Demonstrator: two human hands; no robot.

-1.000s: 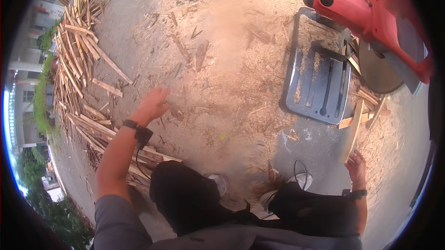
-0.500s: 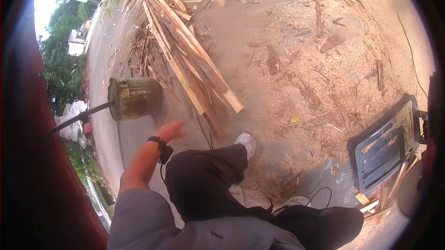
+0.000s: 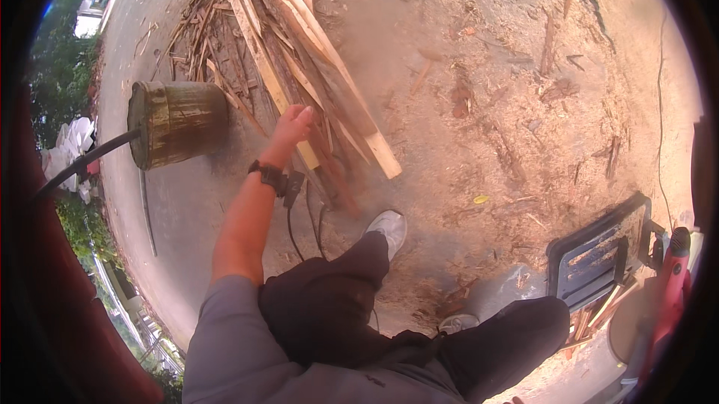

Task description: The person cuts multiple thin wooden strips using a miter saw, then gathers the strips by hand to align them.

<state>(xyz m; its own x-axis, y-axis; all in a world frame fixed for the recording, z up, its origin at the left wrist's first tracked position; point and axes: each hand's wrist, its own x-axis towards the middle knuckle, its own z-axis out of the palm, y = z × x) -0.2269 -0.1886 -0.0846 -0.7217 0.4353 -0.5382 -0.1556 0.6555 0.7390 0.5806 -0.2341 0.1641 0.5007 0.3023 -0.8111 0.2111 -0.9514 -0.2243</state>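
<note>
My left hand [image 3: 290, 133], wearing a dark wrist strap with a small black device [image 3: 293, 183], is over the near end of a pale wooden strip [image 3: 271, 78]. Its fingers are curled in, and the palm side is hidden, so whether it grips the wood I cannot tell. Alongside lies a longer wooden strip [image 3: 348, 108], part of a loose bundle. At the lower edge, a sliver of what looks like my right hand [image 3: 515, 401] shows; its fingers are too cut off to read.
A stained log-like block [image 3: 183, 125] stands left, with a dark bar [image 3: 90, 161] reaching it. To the right are a black slotted metal plate [image 3: 592, 258], a red tool-like thing [image 3: 674, 284] and offcuts [image 3: 610, 307]. Sawdust and bark [image 3: 509, 157] cover the ground.
My left hand has moved forward and right, from near the block to over the wooden strips, and its fingers have curled in. The red tool-like thing has come into view at the right.
</note>
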